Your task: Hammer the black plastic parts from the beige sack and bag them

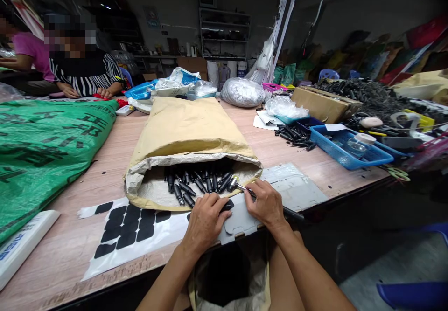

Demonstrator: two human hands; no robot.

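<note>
My right hand [266, 203] is closed around the shaft of a small hammer [241, 187]. Its metal head with a yellowish face points left, and the black grip [293, 214] sticks out behind the hand. Just left of it, my left hand [207, 217] has its fingers closed on a short black piece [228, 204], much of it hidden by the hand. Both hands are over a grey board [241, 217] at the table's front edge. Beyond them a yellow woven sack [196, 124] lies with its mouth toward me, several black cylindrical parts [209, 183] inside.
A white sheet with black stickers [128, 224] lies at front left, near a green sack [52, 148] and a white box [26, 243]. On the right stand a blue tray [345, 155] and loose black parts [296, 136]. A person [84, 73] sits across the table.
</note>
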